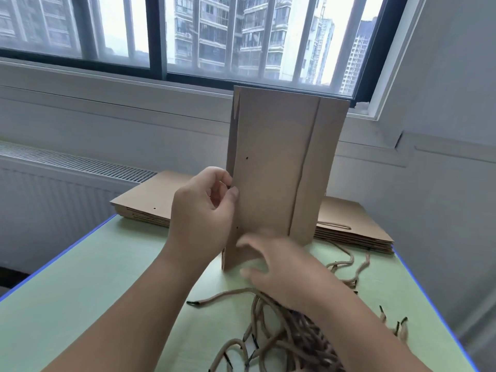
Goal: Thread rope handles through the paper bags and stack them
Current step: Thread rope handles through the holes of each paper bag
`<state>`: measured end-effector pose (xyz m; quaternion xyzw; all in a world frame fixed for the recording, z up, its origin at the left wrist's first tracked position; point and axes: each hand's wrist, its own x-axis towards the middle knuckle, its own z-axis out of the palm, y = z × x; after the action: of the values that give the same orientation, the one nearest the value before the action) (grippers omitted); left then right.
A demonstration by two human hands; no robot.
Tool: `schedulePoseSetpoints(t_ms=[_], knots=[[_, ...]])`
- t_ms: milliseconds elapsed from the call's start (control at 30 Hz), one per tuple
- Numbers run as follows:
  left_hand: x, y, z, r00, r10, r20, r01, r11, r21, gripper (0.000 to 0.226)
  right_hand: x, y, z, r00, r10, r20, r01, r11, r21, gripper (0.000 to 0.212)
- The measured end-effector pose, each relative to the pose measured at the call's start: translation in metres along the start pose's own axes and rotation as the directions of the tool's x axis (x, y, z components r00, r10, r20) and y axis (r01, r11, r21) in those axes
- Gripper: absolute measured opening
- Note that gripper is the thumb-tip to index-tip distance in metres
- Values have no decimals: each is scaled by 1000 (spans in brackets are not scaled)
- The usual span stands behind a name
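Paper bag [279,167] upright, left hand [204,210] pinching edge, right hand [281,269] blurred

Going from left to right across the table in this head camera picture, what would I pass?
The left stack of flat bags → left hand, pinching an edge → upright paper bag → right stack of bags.
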<state>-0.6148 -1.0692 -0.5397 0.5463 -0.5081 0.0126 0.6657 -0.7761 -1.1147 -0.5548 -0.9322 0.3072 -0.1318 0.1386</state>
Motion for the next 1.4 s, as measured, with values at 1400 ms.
schedulePoseSetpoints(t_ms=[1400], knots=[[-3, 4, 4, 993, 87, -80, -87, 996, 2, 9, 16, 17, -39, 692, 418, -589, 350, 520, 779, 24]])
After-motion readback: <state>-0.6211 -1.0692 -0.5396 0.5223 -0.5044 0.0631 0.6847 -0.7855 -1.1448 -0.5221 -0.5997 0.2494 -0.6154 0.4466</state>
